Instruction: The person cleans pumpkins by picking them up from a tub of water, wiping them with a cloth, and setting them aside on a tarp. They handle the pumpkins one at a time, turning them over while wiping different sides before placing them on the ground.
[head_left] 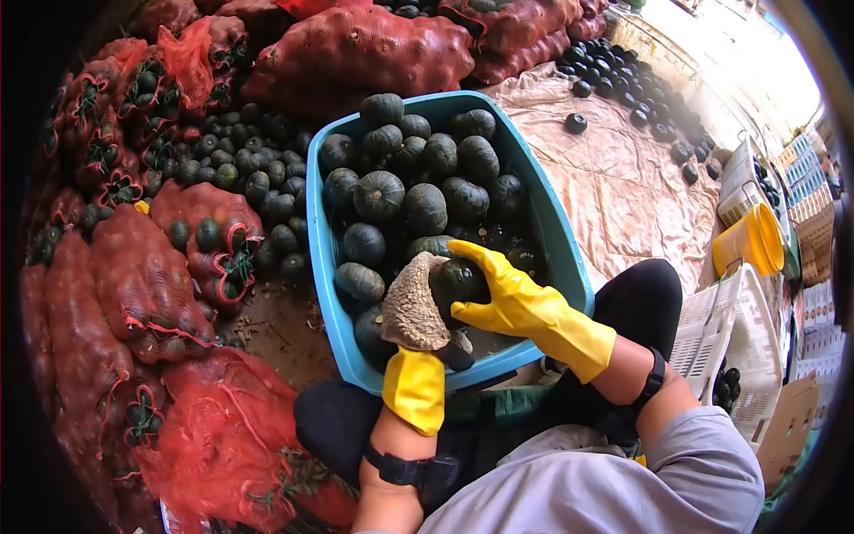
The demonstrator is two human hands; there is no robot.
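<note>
Yellow-gloved hands (511, 303) around dark-green, rounded squash (455, 280)

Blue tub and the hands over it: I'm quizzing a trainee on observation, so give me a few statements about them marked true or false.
The blue tub holds dark green squashes. True.
The left hand holds a brownish cloth. True.
The right hand is empty. False: it grips a squash.
The person wears red gloves. False: the gloves are yellow.
A bucket stands inside the tub. False: the yellow bucket is outside it, to the right.
</note>
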